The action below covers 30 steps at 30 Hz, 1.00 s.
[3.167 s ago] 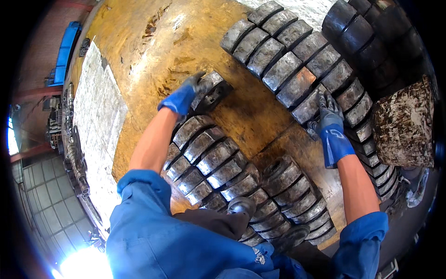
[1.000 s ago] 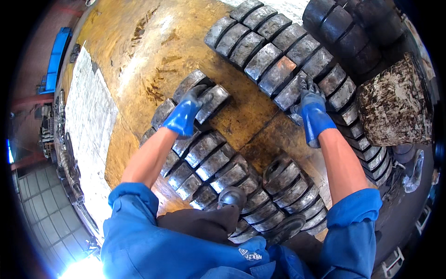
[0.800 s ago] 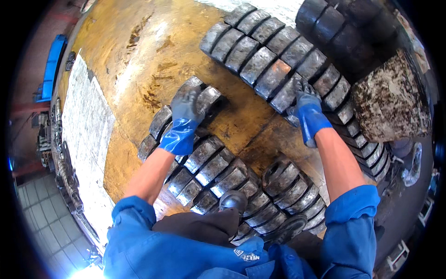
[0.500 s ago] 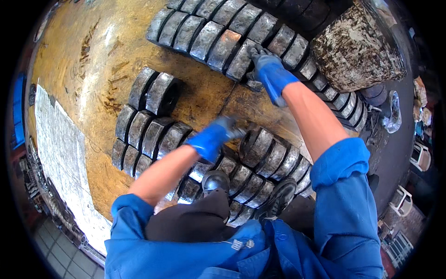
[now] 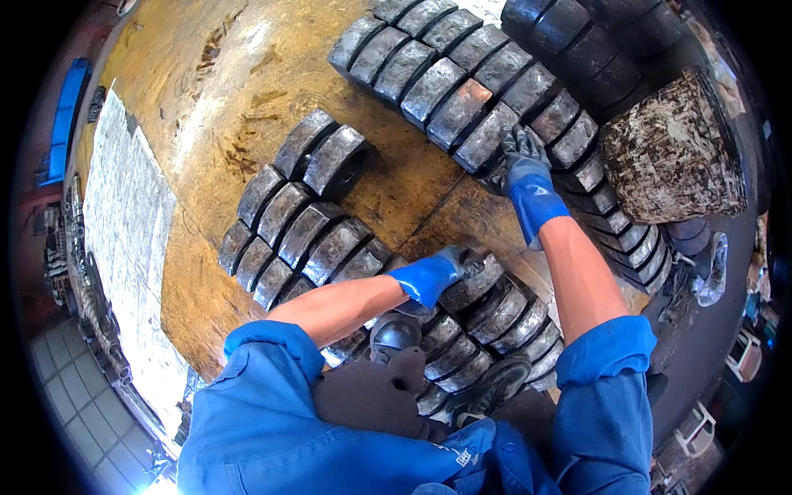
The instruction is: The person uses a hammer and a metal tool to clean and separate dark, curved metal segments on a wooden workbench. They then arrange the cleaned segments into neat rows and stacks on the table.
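Note:
Gloved in blue and grey, my left hand (image 5: 464, 266) has its fingers closed over the upper end of a curved dark metal block (image 5: 477, 282) in the near group. My right hand (image 5: 526, 153), in a matching glove, lies with fingers stretched out and apart on the end of another metal block (image 5: 488, 139), part of the far double row. Its palm hides that block's near end. One block (image 5: 472, 94) beside it in that row carries an orange-brown patch. A separate pair of blocks (image 5: 337, 158) stands at the left end of the near rows.
My shoe (image 5: 492, 388) is close against the near blocks. A stained, peeling box-shaped object (image 5: 672, 148) stands right of the far row, with large dark cylinders (image 5: 577, 49) behind. A whitish sheet (image 5: 124, 223) covers the left side of the yellow-brown worktop (image 5: 198, 157).
The view has shifted, so everything appears farther right and lower. My left hand, blurred before, is now steady on the near block. My right hand stays at the same far block.

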Each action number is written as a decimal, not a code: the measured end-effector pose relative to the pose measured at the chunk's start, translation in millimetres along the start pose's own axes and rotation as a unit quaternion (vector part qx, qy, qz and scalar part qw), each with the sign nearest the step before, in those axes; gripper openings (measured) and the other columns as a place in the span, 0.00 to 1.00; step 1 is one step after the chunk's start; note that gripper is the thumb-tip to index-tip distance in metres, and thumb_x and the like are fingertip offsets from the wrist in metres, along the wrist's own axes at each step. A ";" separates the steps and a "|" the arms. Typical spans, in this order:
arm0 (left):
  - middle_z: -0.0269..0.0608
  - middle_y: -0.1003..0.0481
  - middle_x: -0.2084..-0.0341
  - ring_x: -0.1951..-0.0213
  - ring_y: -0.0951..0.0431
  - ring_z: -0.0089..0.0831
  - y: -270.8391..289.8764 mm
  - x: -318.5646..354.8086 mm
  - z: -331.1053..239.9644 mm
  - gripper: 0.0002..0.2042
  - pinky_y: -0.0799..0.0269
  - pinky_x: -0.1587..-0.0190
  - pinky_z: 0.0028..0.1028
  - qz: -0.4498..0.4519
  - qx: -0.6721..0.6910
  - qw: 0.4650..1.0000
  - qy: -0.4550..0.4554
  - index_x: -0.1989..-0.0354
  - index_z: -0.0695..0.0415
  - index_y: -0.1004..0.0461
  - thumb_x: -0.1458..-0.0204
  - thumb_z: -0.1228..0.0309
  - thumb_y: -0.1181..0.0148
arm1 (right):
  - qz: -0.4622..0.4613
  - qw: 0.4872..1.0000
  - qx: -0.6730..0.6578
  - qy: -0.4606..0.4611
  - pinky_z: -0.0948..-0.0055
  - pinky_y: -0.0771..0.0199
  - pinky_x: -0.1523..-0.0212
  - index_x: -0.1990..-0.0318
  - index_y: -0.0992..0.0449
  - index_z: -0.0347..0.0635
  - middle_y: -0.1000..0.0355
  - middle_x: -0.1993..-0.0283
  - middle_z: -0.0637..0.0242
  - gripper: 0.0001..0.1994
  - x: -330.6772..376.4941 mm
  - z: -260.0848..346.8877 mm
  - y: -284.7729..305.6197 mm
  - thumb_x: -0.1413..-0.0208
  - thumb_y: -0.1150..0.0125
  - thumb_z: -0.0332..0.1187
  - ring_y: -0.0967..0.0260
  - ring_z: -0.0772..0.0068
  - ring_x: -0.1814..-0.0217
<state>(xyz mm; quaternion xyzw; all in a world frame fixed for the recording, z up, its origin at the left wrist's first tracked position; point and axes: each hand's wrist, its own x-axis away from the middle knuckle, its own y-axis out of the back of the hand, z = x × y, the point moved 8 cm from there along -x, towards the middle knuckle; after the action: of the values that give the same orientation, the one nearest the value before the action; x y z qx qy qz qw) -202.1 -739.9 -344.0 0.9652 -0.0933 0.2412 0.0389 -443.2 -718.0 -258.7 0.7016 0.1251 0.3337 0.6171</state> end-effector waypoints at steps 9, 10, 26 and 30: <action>0.41 0.22 0.51 0.50 0.24 0.27 152.9 20.0 -24.4 0.23 0.28 0.46 0.26 -0.130 0.137 0.981 0.043 0.43 0.62 0.27 0.41 0.60 0.36 | 0.005 1.000 -0.008 0.001 0.54 0.63 0.23 0.25 0.52 0.52 0.56 0.22 0.52 0.48 -3.8 -2.2 -0.9 0.54 0.33 0.45 0.62 0.52 0.20; 0.40 0.22 0.52 0.51 0.24 0.25 171.3 20.4 -18.9 0.24 0.28 0.47 0.25 -0.151 0.138 0.978 0.039 0.43 0.64 0.28 0.41 0.60 0.36 | 0.004 1.000 -0.008 0.005 0.54 0.63 0.23 0.25 0.52 0.52 0.57 0.22 0.52 0.47 -4.7 -1.1 -1.3 0.53 0.34 0.45 0.62 0.52 0.20; 0.58 0.37 0.35 0.35 0.36 0.51 205.4 77.8 -73.3 0.37 0.47 0.32 0.48 -0.244 -0.618 0.740 -0.102 0.34 0.58 0.37 0.53 0.55 0.37 | -0.008 1.000 -0.014 0.017 0.58 0.60 0.23 0.27 0.49 0.49 0.54 0.23 0.53 0.42 -7.4 -20.1 -11.9 0.51 0.38 0.37 0.58 0.54 0.21; 0.54 0.31 0.39 0.39 0.31 0.51 196.2 69.8 -103.2 0.34 0.41 0.35 0.47 -0.297 -0.579 0.750 -0.117 0.38 0.58 0.33 0.55 0.57 0.33 | 0.061 0.995 -0.030 0.074 0.56 0.52 0.26 0.26 0.50 0.47 0.53 0.23 0.54 0.46 12.4 -11.3 20.8 0.51 0.32 0.45 0.57 0.51 0.21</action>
<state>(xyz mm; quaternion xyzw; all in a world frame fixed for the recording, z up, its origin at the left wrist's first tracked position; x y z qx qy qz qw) -228.0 -930.9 -214.2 0.7572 0.0729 0.0020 0.6491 -445.9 -706.2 -234.8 0.6626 0.1177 0.4254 0.6051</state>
